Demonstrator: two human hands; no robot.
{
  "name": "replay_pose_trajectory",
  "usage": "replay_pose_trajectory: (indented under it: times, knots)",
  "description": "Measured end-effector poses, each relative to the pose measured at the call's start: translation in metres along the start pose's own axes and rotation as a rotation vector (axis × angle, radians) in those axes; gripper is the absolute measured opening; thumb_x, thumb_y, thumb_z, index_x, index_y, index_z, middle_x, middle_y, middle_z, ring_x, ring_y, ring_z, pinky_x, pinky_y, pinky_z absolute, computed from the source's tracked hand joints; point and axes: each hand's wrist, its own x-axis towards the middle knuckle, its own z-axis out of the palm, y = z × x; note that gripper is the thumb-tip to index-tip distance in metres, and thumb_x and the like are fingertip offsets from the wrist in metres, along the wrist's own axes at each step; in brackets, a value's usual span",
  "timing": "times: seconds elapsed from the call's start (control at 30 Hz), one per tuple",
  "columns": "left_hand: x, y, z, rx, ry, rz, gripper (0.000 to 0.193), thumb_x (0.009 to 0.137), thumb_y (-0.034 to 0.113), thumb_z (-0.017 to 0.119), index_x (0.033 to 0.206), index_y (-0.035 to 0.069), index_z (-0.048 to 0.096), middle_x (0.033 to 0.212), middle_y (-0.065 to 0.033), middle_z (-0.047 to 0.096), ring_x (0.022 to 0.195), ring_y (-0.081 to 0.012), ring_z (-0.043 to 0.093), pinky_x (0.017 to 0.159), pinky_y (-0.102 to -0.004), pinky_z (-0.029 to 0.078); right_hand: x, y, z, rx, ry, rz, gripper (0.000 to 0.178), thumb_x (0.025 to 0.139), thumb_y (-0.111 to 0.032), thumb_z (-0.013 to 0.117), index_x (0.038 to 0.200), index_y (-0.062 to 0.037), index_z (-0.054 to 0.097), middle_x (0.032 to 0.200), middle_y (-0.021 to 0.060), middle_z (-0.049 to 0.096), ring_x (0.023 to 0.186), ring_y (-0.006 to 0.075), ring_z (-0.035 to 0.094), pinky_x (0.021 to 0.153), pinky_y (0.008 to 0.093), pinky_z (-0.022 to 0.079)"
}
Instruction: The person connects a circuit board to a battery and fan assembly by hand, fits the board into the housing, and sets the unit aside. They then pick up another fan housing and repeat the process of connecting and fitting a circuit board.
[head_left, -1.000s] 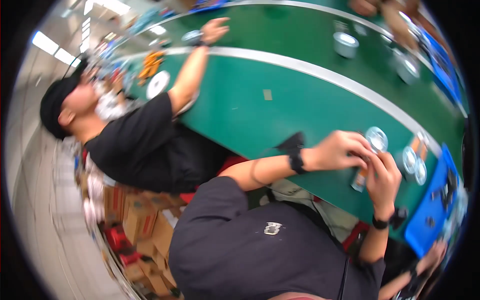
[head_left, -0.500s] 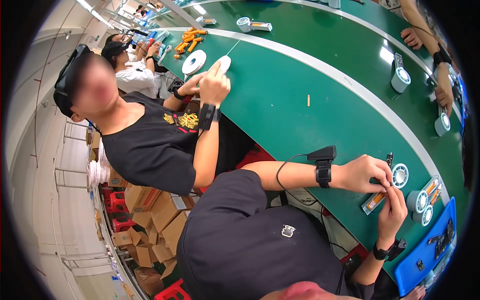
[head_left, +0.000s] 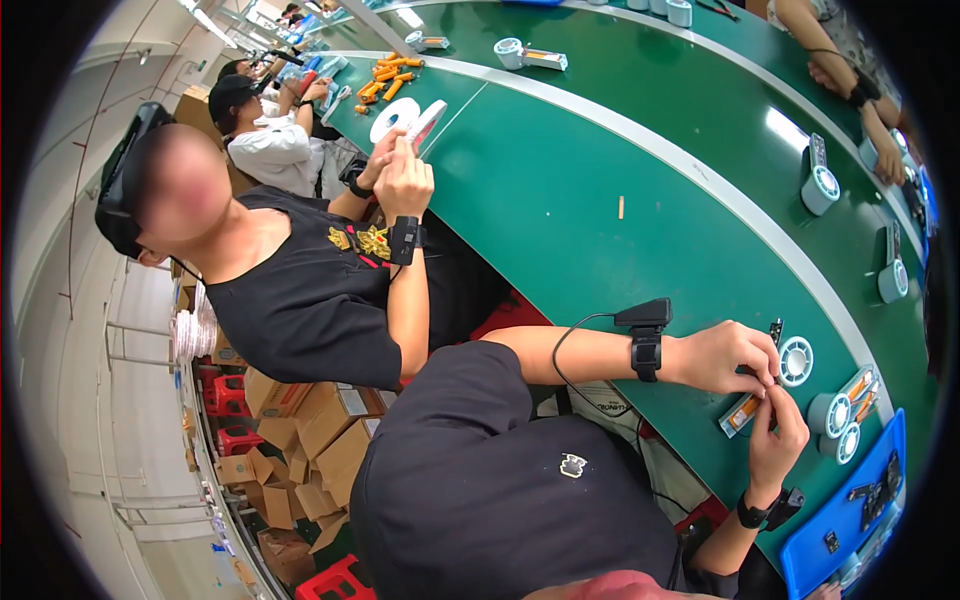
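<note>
Pale-blue fan (head_left: 796, 361) | right of left hand (head_left: 726, 357), beyond right hand (head_left: 779, 438) | both: fingertips pressed together, contents unclear

Piled cardboard boxes (head_left: 327, 418), red stools (head_left: 325, 578) beside them, co-worker (head_left: 300, 290) in black shirt, pale wall (head_left: 75, 400)

Green bench (head_left: 560, 220): orange cylinders (head_left: 388, 78) heaped far left, thin orange strip (head_left: 621, 208) mid-surface, blue tray (head_left: 812, 548) at right. Two pale-blue fan units (head_left: 829, 414) sit just beside the tray. Third unit (head_left: 796, 362), partly hidden, seems to rest there too.
</note>
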Motion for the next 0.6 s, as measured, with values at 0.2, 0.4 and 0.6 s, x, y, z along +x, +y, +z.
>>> replay_pose_trajectory:
  times: [0.2, 0.4, 0.6]
  knots:
    - [0.012, -0.002, -0.041, 0.178, 0.082, 0.055, 0.009, 0.08, 0.007, 0.079, 0.083, 0.006, 0.071, 0.102, -0.0096, 0.072, 0.088, -0.0256, 0.073, 0.074, -0.0349, 0.06, 0.01, 0.013, -0.001, 0.086, -0.062, 0.097, 0.018, 0.096, 0.003, 0.064, 0.112, 0.0046, 0.07, 0.099, 0.014, 0.073, 0.076, 0.0145, 0.067, 0.067, 0.0279, 0.054]
    - [0.008, 0.011, -0.004, 0.245, -0.016, -0.033, 0.01, 0.082, 0.006, 0.078, 0.084, 0.005, 0.068, 0.105, -0.0093, 0.069, 0.088, -0.0261, 0.074, 0.073, -0.0351, 0.061, 0.007, 0.009, 0.0, 0.117, 0.043, 0.133, 0.017, 0.098, 0.002, 0.062, 0.113, 0.0057, 0.07, 0.102, 0.011, 0.074, 0.082, 0.0138, 0.067, 0.075, 0.0259, 0.054]
    - [0.008, 0.021, -0.001, -0.056, 0.028, -0.258, 0.009, 0.085, 0.004, 0.076, 0.089, 0.003, 0.069, 0.108, -0.008, 0.068, 0.084, -0.0243, 0.075, 0.075, -0.0324, 0.063, -0.005, 0.005, -0.004, 0.095, 0.041, 0.06, 0.017, 0.098, 0.002, 0.062, 0.112, 0.0052, 0.07, 0.101, 0.0118, 0.073, 0.086, 0.0146, 0.068, 0.077, 0.0265, 0.053]
